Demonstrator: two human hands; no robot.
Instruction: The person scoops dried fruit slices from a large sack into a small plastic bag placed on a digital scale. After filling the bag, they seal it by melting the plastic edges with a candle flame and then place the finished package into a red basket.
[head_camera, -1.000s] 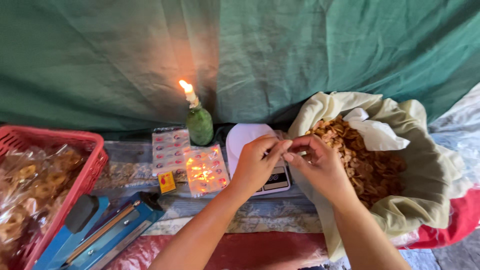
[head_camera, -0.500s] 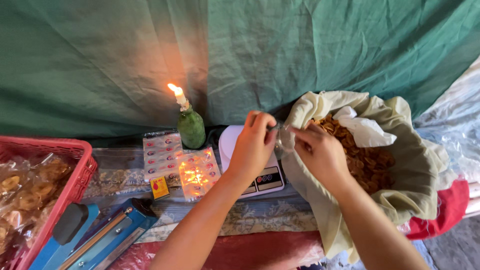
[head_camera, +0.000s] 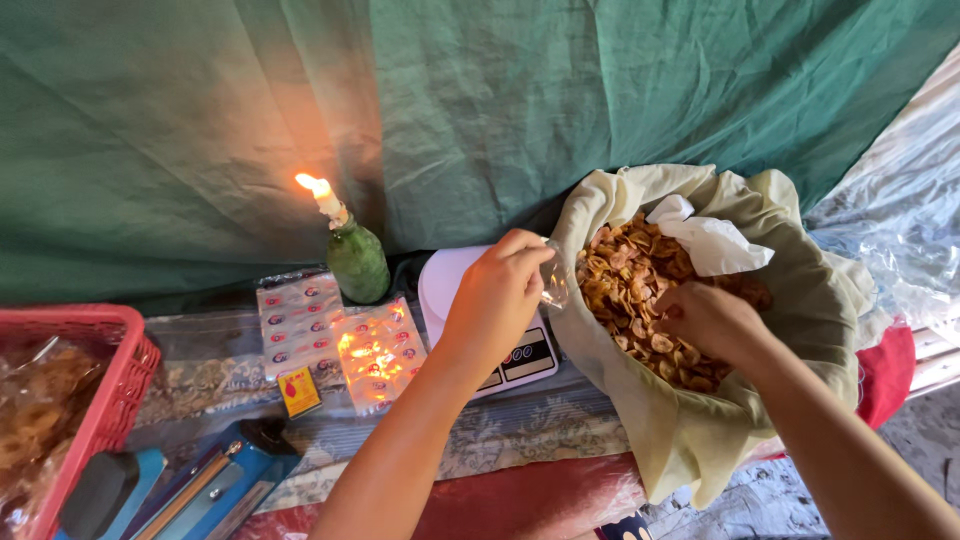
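My left hand (head_camera: 495, 300) pinches a small clear plastic bag (head_camera: 553, 285) by its mouth, held over the edge of a white kitchen scale (head_camera: 520, 360). My right hand (head_camera: 705, 320) reaches down into a large cloth-lined sack (head_camera: 800, 300) full of golden fried chips (head_camera: 625, 275), fingers curled among the chips. A white crumpled sheet (head_camera: 710, 240) lies on top of the chips.
A lit candle stands in a green bottle (head_camera: 355, 260) left of the scale. Sheets of small labels (head_camera: 335, 335) lie in front of it. A red basket (head_camera: 110, 385) with packed snacks is at far left, a blue sealer tool (head_camera: 190, 485) below. Green tarp hangs behind.
Both hands were together at the bag over the scale. Now my right hand has moved right and down into the chips, while my left keeps hold of the bag.
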